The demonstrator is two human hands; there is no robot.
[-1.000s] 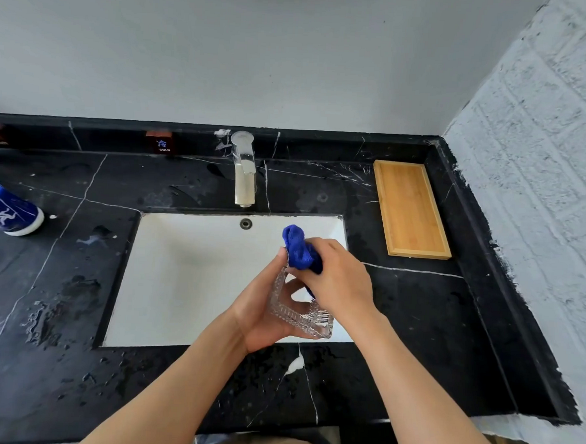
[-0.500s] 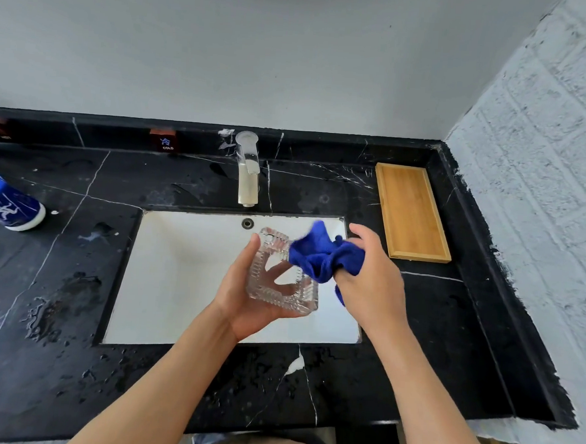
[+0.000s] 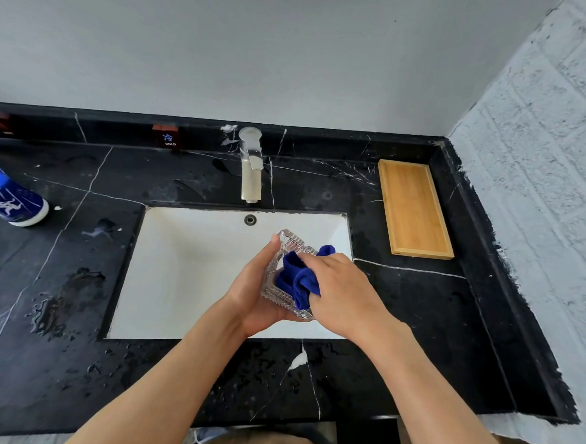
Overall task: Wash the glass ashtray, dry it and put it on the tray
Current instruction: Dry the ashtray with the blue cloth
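Note:
A square ribbed glass ashtray (image 3: 288,245) is tilted on edge over the right part of the white sink (image 3: 187,270). My left hand (image 3: 254,294) cups it from below and behind. My right hand (image 3: 342,292) grips a bunched blue cloth (image 3: 298,280) and presses it into the ashtray's hollow. A wooden tray (image 3: 414,208) lies on the black counter at the right of the sink, with nothing on it.
A metal tap (image 3: 252,167) stands behind the sink. A blue and white bottle (image 3: 9,200) lies at the far left. Water puddles (image 3: 60,301) wet the black marble counter left of the sink. A white brick wall (image 3: 540,201) bounds the right side.
The right hand drew the cloth out of the ashtray to the right, then pushed it back into the hollow. The left hand turned the ashtray more upright.

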